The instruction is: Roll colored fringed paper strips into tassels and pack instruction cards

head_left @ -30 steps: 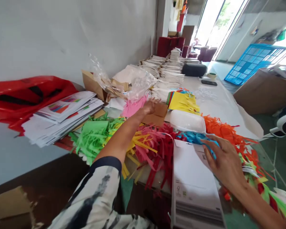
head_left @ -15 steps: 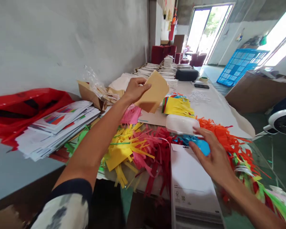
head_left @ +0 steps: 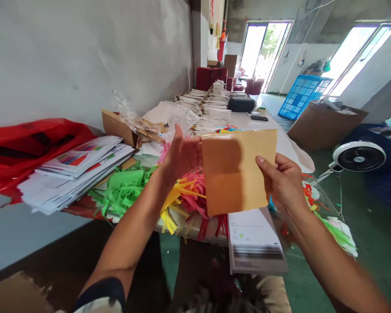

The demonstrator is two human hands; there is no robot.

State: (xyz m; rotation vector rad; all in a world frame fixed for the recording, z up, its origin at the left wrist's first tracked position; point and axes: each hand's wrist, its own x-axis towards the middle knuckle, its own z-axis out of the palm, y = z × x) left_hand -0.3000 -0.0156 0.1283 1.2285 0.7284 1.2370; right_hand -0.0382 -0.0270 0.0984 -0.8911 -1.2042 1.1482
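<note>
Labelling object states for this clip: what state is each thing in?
brown paper: held up, unfolded
right hand: closed on the brown paper's right edge
left hand: open, by its left edge, contact unclear
white pack: lying, partly hidden
green fringe: cut into strips, heaped
phone: flat, screen dark
blue crate: tilted
fan: running or not, unclear

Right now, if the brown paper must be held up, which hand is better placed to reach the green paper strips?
Probably the left hand: it is nearer the green paper strips, and its thumb stands away from the brown paper. The right hand pinches that paper, thumb on its front.
</note>
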